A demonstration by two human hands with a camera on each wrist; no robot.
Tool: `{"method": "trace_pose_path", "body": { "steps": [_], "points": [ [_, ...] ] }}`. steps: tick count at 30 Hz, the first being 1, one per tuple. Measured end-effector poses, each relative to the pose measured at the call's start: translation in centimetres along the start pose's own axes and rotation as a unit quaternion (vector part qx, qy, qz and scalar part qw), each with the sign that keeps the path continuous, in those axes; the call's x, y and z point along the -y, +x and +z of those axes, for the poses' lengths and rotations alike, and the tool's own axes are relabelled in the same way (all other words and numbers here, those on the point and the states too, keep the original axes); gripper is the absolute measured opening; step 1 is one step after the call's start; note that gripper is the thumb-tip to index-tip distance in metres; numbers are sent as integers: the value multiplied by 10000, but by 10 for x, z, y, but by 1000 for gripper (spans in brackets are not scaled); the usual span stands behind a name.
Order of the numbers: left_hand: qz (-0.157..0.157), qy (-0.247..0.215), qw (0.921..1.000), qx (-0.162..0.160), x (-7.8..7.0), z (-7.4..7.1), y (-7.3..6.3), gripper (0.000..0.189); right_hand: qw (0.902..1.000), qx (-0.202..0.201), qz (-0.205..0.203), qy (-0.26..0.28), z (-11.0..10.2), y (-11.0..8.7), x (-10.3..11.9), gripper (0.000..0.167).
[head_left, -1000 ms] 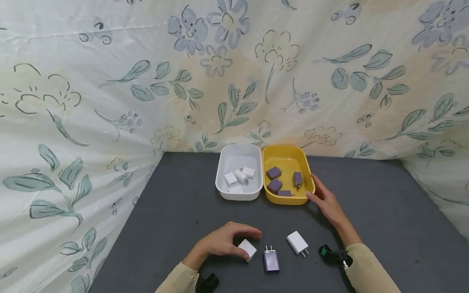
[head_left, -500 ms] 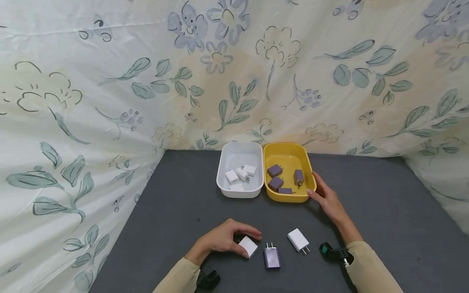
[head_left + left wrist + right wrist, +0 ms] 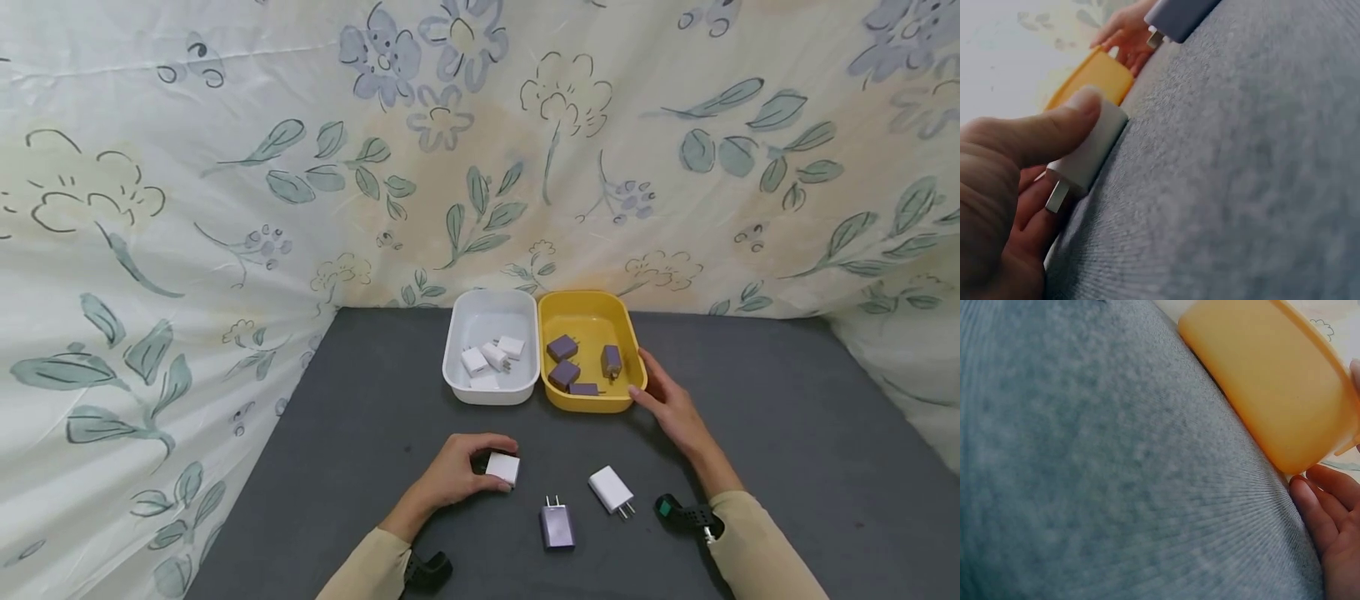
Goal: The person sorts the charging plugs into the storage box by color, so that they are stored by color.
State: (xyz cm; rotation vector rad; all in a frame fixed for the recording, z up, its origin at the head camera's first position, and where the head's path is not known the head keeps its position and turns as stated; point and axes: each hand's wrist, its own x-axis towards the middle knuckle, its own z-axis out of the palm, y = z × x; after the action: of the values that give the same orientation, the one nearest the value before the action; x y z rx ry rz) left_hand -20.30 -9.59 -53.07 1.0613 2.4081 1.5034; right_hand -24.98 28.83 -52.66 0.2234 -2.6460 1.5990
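Note:
My left hand pinches a white charger plug between thumb and fingers, low over the dark table. In the left wrist view the thumb lies on this plug, with its metal prong pointing back toward the palm. My right hand holds the front right corner of a yellow bin, thumb at the front and fingers along the side. Several purple charger plugs lie in that bin. On the table, a purple plug and a white plug lie between my hands.
A white bin stands against the yellow one's left side, with several white plugs inside. Behind the dark table hangs a flowered cloth, which also runs along both sides.
My left hand has moved away from me and slightly left, carrying the white plug off its spot beside the purple plug. The right hand stays at the yellow bin.

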Motion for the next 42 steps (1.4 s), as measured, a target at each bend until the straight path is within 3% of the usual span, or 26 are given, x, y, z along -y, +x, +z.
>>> {"method": "trace_pose_path", "body": {
  "steps": [8, 11, 15, 18, 21, 28, 34, 42],
  "points": [
    [42, 248, 9994, 240, -2, -3, -2, 48, 10000, -8, 1, 30, 0, -1, 0, 72],
    [26, 179, 9997, 179, -16, -5, -1, 47, 10000, 0, 9, 47, 0, -4, 9, 72],
    [-136, -89, 9999, -1, -19, -4, -1, 49, 10000, 7, 49, 15, 0, -5, 12, 73],
    [-157, -167, 9995, -222, -4, -1, -1, 50, 9999, -26, 46, -92, 1, -2, 3, 72],
    [-111, -163, 9988, -444, -2, -2, 1, 48, 9999, -44, -11, -106, 0, -1, -2, 72],
    [87, 51, 9954, -952, -14, -7, 8, 42, 9999, -42, -64, -89, 0, 0, -3, 71],
    [-90, 143, 9904, -1372, -25, -13, 18, 43, 9999, -60, -54, -148, 1, -2, -1, 71],
    [-5, 107, 9893, -1457, -29, -24, 32, 42, 9996, -102, -31, -251, 1, -1, -3, 70]
  ]
}}
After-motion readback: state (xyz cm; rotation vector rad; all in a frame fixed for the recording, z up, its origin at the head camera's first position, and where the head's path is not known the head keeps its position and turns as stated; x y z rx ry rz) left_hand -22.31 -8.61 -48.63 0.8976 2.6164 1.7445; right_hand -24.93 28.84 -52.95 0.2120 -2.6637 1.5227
